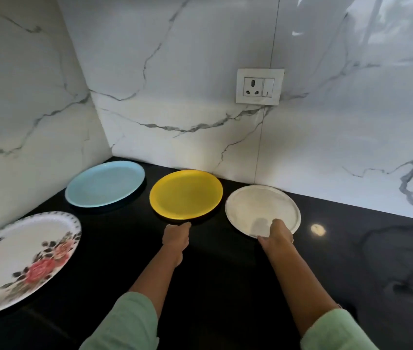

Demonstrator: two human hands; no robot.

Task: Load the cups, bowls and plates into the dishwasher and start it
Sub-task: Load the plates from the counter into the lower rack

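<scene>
1. 4 plates on black counter [225, 286]: floral plate [18, 261] at 9 o'clock, blue plate [104, 184] at 11.
2. Yellow plate [186, 194] at 12 of left hand [176, 236]; fingers at near rim, grip closure unclear.
3. White plate [261, 209] at 12 of right hand [277, 233], clamped on near rim.

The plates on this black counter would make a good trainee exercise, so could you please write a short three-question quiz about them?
1. True or false: the right hand is at the near rim of the white plate.
2. How many plates lie on the black counter?
3. Which plate is the left hand closest to: A) light blue plate, B) yellow plate, C) floral plate?

Key: 1 true; 2 four; 3 B.
</scene>
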